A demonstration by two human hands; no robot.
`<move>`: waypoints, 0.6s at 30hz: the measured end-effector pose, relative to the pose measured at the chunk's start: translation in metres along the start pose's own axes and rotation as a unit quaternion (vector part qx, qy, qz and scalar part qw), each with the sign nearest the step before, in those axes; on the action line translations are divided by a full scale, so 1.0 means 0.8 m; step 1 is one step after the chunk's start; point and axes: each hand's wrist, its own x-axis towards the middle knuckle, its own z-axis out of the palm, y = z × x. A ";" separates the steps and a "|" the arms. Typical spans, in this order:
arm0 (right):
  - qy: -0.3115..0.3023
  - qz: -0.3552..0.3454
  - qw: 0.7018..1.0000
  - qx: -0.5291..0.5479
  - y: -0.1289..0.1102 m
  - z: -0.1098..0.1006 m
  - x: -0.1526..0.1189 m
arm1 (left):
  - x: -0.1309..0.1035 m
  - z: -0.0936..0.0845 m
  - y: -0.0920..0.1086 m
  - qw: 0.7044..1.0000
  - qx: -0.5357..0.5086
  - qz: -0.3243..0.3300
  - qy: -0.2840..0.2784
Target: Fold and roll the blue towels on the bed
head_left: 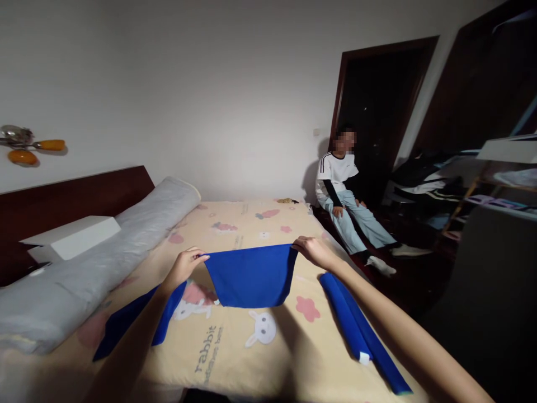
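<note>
A blue cloth (253, 276) hangs between my hands above the bed, its top edge pulled nearly straight. My left hand (187, 265) pinches its upper left corner, and my right hand (314, 251) pinches the upper right corner. A small white tag shows at the cloth's lower left. Under my left forearm a second blue cloth (126, 320) lies flat on the bed, partly hidden by the arm. To the right, beside my right forearm, rests a folded blue cloth (344, 319) in long narrow strips, with a white tag near its lower end.
The bed (235, 358) has a yellow sheet printed with rabbits and flowers. A grey rolled bolster (146, 235) and a white box (84, 238) lie along the headboard (79, 193). A person (339, 173) sits beyond the bed's right side. Shelving (503, 190) stands far right.
</note>
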 end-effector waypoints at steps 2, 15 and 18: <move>-0.024 0.001 0.999 -0.033 0.008 0.003 0.001 | 0.004 -0.002 -0.004 0.999 -0.015 -0.025 -0.025; -0.007 0.138 0.979 -0.152 0.013 0.053 0.030 | 0.051 0.064 -0.046 0.984 -0.104 -0.144 0.004; 0.029 0.118 0.982 -0.148 0.000 0.027 0.034 | 0.064 0.052 -0.032 0.984 -0.117 -0.121 0.061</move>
